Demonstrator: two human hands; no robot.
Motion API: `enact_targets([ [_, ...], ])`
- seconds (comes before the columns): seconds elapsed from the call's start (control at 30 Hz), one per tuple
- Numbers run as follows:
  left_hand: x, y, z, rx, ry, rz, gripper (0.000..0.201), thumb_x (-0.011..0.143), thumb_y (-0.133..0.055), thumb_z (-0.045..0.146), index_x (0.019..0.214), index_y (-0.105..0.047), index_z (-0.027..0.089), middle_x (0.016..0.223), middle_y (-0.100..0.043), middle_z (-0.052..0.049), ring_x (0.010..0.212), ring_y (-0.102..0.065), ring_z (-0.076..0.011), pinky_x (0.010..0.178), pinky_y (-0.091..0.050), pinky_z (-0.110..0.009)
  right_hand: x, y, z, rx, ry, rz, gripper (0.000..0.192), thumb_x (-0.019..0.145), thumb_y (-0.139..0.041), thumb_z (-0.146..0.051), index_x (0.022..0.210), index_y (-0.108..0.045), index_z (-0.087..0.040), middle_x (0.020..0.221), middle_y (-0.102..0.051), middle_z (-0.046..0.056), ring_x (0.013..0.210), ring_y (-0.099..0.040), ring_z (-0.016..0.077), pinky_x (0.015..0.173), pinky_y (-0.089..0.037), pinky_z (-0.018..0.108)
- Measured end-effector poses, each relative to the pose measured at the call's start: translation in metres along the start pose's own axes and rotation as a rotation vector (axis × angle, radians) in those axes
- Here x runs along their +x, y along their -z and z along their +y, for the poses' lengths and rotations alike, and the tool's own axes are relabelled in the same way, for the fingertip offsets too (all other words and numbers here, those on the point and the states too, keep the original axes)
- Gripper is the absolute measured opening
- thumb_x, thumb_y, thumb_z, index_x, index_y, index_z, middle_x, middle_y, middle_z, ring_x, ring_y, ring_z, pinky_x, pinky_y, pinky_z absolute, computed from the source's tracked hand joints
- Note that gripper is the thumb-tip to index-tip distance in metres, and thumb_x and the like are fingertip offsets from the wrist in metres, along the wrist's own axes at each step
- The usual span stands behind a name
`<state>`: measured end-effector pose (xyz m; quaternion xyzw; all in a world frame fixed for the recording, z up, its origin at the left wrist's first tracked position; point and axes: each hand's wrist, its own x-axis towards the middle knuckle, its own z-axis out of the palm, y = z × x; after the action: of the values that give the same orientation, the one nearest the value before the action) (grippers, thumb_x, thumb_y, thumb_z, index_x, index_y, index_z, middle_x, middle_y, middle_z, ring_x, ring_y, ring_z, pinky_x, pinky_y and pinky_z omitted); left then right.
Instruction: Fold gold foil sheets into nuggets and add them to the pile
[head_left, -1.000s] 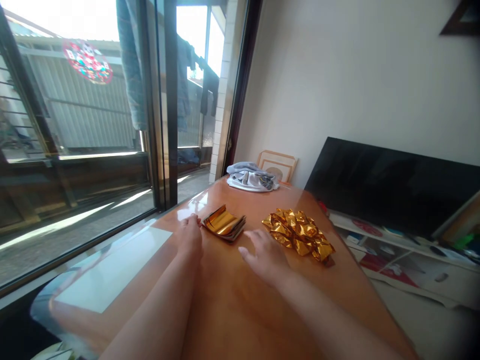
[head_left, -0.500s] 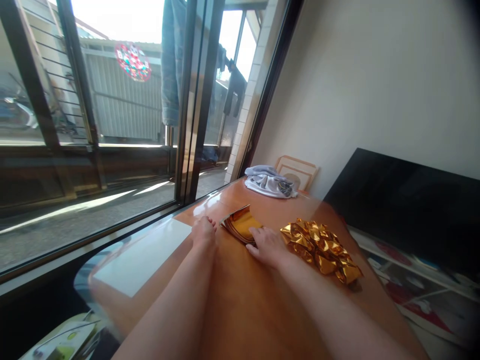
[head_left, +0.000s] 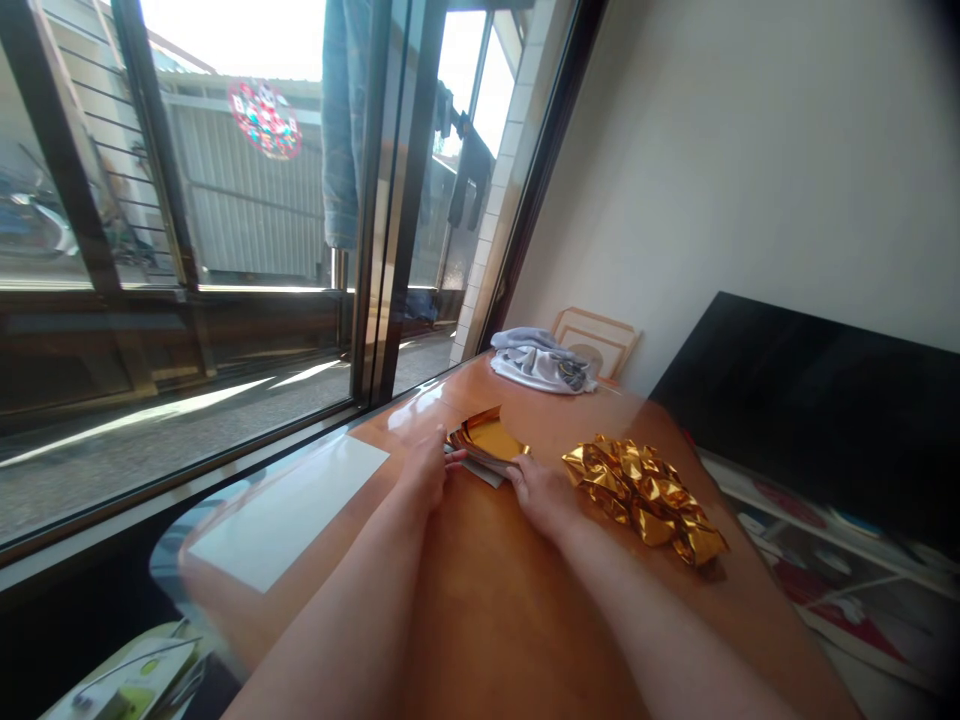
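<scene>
A stack of gold foil paper sheets (head_left: 491,437) sits on the brown table, its layers curling up at the left side. My left hand (head_left: 429,470) grips the stack's left edge, fingers closed around it. At the near right corner, my right hand (head_left: 540,487) is closed on the same stack, thumb toward me. Just right of that hand lies a pile of folded, shiny gold foil pieces (head_left: 649,500).
A white sheet (head_left: 292,510) lies on the table (head_left: 487,620) at left. Folded grey cloth (head_left: 540,362) rests at the far end, before wooden frames (head_left: 596,340). A dark screen (head_left: 817,430) stands at right, a glass window (head_left: 247,200) at left.
My left hand has moved right onto the stack and closed on its edge. My right hand has gone from resting on the sheets to gripping their corner. The stack's near edge is lifted slightly.
</scene>
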<state>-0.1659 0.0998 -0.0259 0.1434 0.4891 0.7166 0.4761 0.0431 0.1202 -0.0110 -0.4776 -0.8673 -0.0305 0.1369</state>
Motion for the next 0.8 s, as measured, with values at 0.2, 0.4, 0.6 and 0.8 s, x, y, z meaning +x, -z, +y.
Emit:
enact_targets([
  [0.2, -0.003, 0.0, 0.005, -0.03, 0.003, 0.041, 0.03, 0.092, -0.061, 0.037, 0.113, -0.056, 0.017, 0.116, -0.061, -0.011, 0.072, -0.071, -0.0141, 0.047, -0.047, -0.019, 0.005, -0.001, 0.006, 0.07, -0.09, 0.054, 0.032, 0.106, -0.037, -0.04, 0.112, -0.063, -0.022, 0.097, -0.075, 0.009, 0.088, -0.068, 0.0236, 0.072, -0.038, 0.031],
  [0.4, -0.002, 0.001, 0.003, 0.001, 0.0, 0.006, 0.025, 0.084, -0.07, 0.031, 0.103, -0.064, 0.016, 0.108, -0.067, -0.01, 0.072, -0.071, -0.0154, 0.047, -0.044, -0.019, 0.009, -0.002, 0.012, 0.146, -0.129, 0.086, 0.031, 0.105, -0.039, -0.04, 0.108, -0.064, -0.023, 0.093, -0.074, 0.007, 0.085, -0.066, 0.022, 0.07, -0.035, 0.029],
  [0.6, -0.002, 0.003, -0.002, 0.054, -0.029, -0.045, 0.024, 0.078, -0.077, 0.029, 0.095, -0.069, 0.015, 0.107, -0.07, -0.012, 0.08, -0.072, -0.0195, 0.052, -0.045, -0.021, 0.011, -0.003, 0.016, 0.215, -0.165, 0.117, 0.03, 0.104, -0.04, -0.041, 0.097, -0.063, -0.023, 0.088, -0.072, 0.006, 0.081, -0.063, 0.0205, 0.068, -0.035, 0.028],
  [0.8, -0.004, 0.003, -0.004, 0.1, -0.024, -0.111, 0.027, 0.072, -0.082, 0.032, 0.086, -0.071, 0.012, 0.082, -0.071, -0.01, 0.071, -0.068, -0.0179, 0.054, -0.045, -0.023, 0.011, -0.007, 0.02, 0.284, -0.185, 0.155, 0.032, 0.103, -0.038, -0.042, 0.092, -0.061, -0.023, 0.082, -0.07, 0.004, 0.077, -0.061, 0.0204, 0.067, -0.035, 0.027],
])
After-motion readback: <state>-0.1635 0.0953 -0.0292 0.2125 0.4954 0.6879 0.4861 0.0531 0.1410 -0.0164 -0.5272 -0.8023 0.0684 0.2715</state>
